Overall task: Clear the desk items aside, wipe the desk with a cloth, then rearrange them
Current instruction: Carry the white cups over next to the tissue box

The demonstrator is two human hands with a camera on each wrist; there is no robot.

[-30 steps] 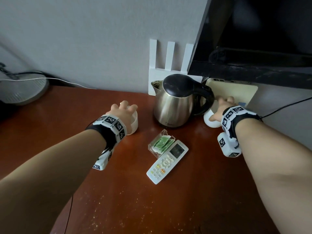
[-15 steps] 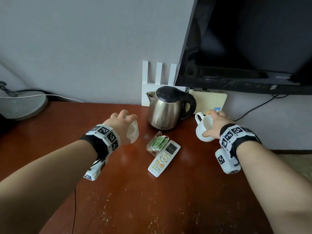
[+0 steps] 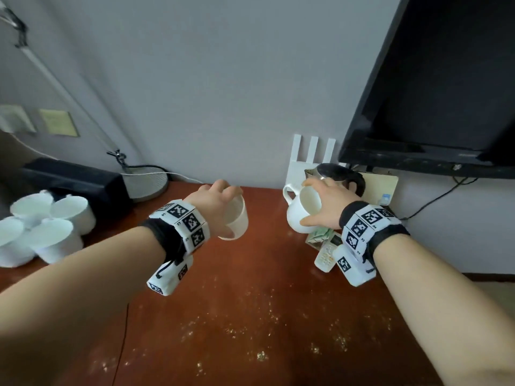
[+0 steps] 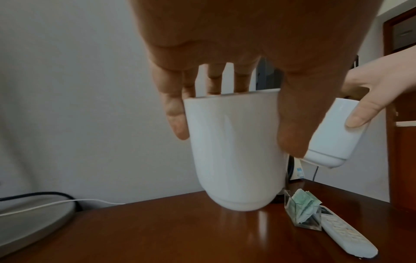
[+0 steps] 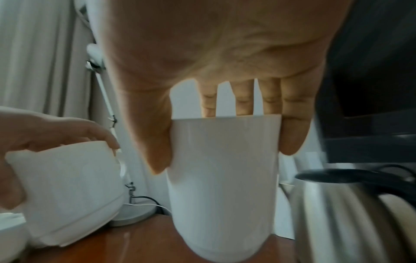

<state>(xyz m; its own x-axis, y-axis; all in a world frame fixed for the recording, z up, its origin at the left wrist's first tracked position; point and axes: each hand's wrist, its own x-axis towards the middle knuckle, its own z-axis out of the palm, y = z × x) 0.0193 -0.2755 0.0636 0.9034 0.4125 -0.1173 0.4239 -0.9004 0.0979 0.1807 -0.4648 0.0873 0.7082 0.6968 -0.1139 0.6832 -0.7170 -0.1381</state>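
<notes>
My right hand (image 5: pixel 216 74) grips a white mug (image 5: pixel 223 186) by its rim above the desk (image 5: pixel 144 245); my left hand (image 5: pixel 45 131) holds another white cup (image 5: pixel 69 192), kettle (image 5: pixel 346 213) at right.

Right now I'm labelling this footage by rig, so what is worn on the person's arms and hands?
Both forearms are bare, no sleeves or gloves. Each wrist has a black strap carrying a band of white blocks printed with black square markers. A white marker-printed box hangs under the left wrist and the right wrist. The left hand and right hand wear nothing.
</notes>
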